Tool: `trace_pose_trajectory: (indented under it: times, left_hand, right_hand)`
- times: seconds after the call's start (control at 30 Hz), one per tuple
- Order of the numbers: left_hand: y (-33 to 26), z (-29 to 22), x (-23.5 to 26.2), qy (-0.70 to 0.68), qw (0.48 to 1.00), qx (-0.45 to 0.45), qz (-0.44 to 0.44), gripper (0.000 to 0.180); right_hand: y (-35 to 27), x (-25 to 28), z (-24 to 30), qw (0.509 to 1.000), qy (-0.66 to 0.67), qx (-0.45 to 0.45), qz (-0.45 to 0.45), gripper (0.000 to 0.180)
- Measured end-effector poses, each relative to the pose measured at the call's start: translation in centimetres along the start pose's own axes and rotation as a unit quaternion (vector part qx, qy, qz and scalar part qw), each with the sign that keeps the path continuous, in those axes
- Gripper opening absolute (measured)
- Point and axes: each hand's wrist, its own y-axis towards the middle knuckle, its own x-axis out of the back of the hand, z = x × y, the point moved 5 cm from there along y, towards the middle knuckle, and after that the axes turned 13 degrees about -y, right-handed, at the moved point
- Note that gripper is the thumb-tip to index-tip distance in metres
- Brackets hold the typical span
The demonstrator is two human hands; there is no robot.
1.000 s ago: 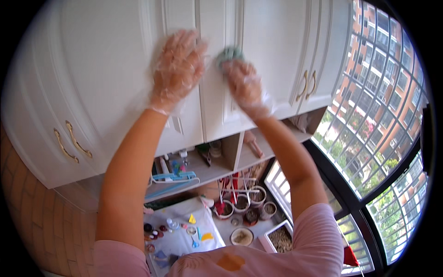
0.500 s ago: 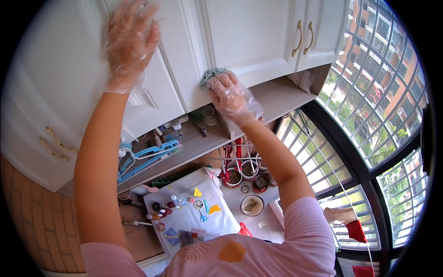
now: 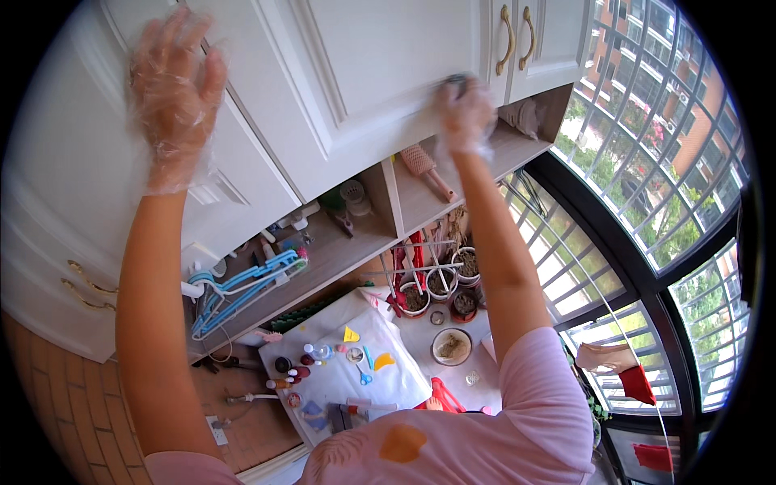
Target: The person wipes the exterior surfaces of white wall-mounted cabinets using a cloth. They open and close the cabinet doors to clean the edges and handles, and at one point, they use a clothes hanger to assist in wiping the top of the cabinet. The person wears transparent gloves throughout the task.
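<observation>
Both my hands wear clear plastic gloves and are raised to a white panelled cabinet (image 3: 388, 48). My left hand (image 3: 174, 97) lies against a door at the upper left, fingers stretched out and holding nothing. Farther right, my right hand (image 3: 469, 117) is closed on a greenish cloth (image 3: 457, 81), pressed near the lower part of another door. Motion blurs this hand, and only a dark bit of the cloth shows past the fingers. Just right of it are two brass handles (image 3: 505, 40) on neighbouring doors.
Under the doors runs an open shelf (image 3: 323, 250) with blue hangers (image 3: 250, 291) and a pink brush-like thing (image 3: 424, 170). Below stand several potted plants (image 3: 440, 280) and a white-covered table (image 3: 396, 356) with bottles and scissors (image 3: 364, 375). Barred windows (image 3: 647, 153) fill the right.
My right hand has swept the cloth rightward along the door, toward the brass handles. The view has shifted a little; my left hand still rests flat on the door, now farther left in the picture.
</observation>
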Motion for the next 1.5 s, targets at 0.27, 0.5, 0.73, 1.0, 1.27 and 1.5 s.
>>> trace_pose_trajectory:
  times: [0.27, 0.5, 0.73, 1.0, 1.27, 1.5]
  left_hand:
    - [-0.7, 1.4, -0.4, -0.015, 1.0, -0.011, 0.015, 0.032]
    - [-0.6, 1.5, -0.5, 0.004, 1.0, -0.015, 0.017, 0.034]
    - [-0.9, 1.0, -0.1, -0.005, 0.999, -0.045, 0.003, 0.035]
    - [-0.8, 1.7, -0.2, 0.01, 1.0, -0.01, 0.017, 0.036]
    - [-0.5, 1.4, -0.6, 0.022, 0.999, -0.009, 0.025, 0.034]
    - [0.0, 1.0, -0.5, -0.005, 1.0, -0.012, 0.009, 0.032]
  right_hand:
    - [-12.2, 4.9, 10.0, 0.871, 0.213, 0.442, -0.025, 0.019]
    - [0.1, -1.8, -5.0, 0.994, 0.1, -0.046, -0.011, 0.025]
    - [-6.8, 0.9, 2.9, 0.981, 0.165, 0.095, -0.021, 0.024]
    - [-16.1, 4.1, 12.5, 0.831, 0.346, 0.428, -0.075, 0.027]
    - [-1.6, 0.3, 0.1, 0.986, 0.147, 0.078, -0.036, 0.022]
    - [1.5, 0.3, -0.4, 0.983, 0.183, -0.003, -0.02, 0.019]
